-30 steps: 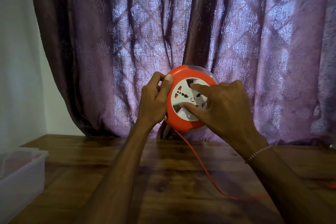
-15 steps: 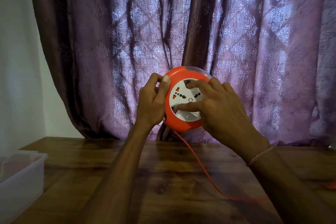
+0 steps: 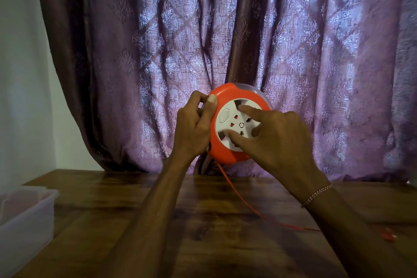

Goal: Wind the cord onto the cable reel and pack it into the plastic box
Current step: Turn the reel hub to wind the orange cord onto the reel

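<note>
Cable reel (image 3: 228, 97) held up in both hands above the wooden table (image 3: 203, 221), in front of the purple curtain (image 3: 225, 29).

Left hand (image 3: 194, 128) grips the reel's orange rim on its left side, thumb curled over the front edge. Right hand (image 3: 277, 140) rests on the white socket face (image 3: 234, 126), index finger and thumb pressed into recesses of the disc, the other fingers bent beside them. An orange cord (image 3: 239, 196) drops from the bottom of the reel and trails across the table to the right, passing behind the right forearm. The plastic box (image 3: 27, 214), translucent, sits at the table's left edge, well apart from the reel.
</note>
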